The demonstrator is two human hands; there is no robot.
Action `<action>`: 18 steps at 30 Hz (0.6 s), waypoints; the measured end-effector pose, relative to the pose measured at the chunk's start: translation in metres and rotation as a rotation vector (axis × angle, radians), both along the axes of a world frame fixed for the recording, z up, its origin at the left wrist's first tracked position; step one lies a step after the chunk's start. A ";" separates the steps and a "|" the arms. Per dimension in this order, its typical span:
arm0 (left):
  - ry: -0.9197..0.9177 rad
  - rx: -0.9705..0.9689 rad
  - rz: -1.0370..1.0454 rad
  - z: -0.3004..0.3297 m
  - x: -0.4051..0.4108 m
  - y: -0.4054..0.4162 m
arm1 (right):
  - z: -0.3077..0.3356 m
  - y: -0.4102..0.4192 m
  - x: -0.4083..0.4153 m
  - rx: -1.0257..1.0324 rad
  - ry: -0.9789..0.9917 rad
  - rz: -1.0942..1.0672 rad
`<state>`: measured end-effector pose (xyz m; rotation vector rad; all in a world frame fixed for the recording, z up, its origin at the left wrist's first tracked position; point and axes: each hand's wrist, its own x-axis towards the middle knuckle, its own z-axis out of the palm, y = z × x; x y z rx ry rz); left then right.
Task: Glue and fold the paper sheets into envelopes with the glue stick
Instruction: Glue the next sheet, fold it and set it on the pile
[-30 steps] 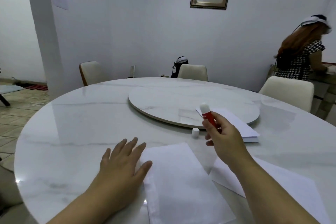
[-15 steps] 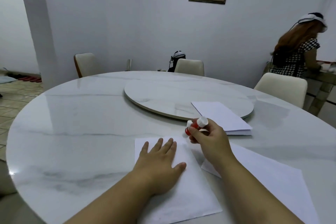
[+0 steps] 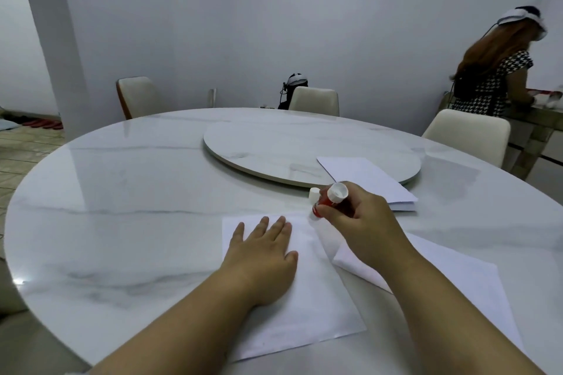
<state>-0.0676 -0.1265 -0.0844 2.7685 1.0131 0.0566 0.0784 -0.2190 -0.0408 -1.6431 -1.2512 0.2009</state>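
A white paper sheet [image 3: 307, 307] lies on the marble table in front of me. My left hand [image 3: 263, 256] presses flat on its upper left part, fingers straight. My right hand [image 3: 362, 225] grips a red glue stick [image 3: 330, 199], tilted with its lower tip down at the sheet's far right corner. The stick's white cap [image 3: 313, 193] stands on the table just beyond it. A second sheet [image 3: 457, 286] lies to the right, under my right forearm. A folded stack of paper [image 3: 370, 181] rests partly on the turntable edge.
A round turntable [image 3: 274, 146] sits in the middle of the round marble table [image 3: 122, 207]. Cream chairs [image 3: 470, 134] stand around the far side. A person stands at a counter at the far right [image 3: 493, 70].
My right hand has tipped the glue stick over and brought its tip down to the sheet's far corner. My left hand slid from the table onto the sheet and stays flat there.
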 end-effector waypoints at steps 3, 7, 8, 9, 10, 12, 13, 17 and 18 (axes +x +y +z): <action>-0.005 -0.005 0.000 0.001 -0.001 0.000 | 0.000 -0.010 -0.009 -0.025 -0.005 0.067; 0.011 -0.006 0.002 0.002 -0.001 -0.001 | 0.004 -0.026 -0.019 -0.217 -0.137 0.085; 0.015 -0.004 0.002 0.002 -0.001 0.000 | 0.006 -0.034 -0.021 -0.231 -0.132 0.098; 0.018 -0.001 0.004 0.001 -0.001 0.000 | 0.008 -0.044 -0.024 -0.246 -0.126 0.116; 0.022 0.002 0.004 0.001 0.000 0.000 | 0.009 -0.054 -0.027 -0.262 -0.127 0.135; 0.024 0.003 0.007 0.001 0.000 -0.001 | 0.009 -0.075 -0.030 -0.307 -0.117 0.190; 0.026 0.001 0.009 0.001 0.000 -0.001 | 0.008 -0.084 -0.031 -0.328 -0.098 0.224; 0.067 0.008 -0.059 0.005 -0.002 -0.001 | 0.006 -0.100 -0.027 -0.047 0.231 0.299; 0.090 -0.010 -0.135 0.009 -0.005 0.002 | 0.007 -0.101 -0.023 0.106 0.352 0.263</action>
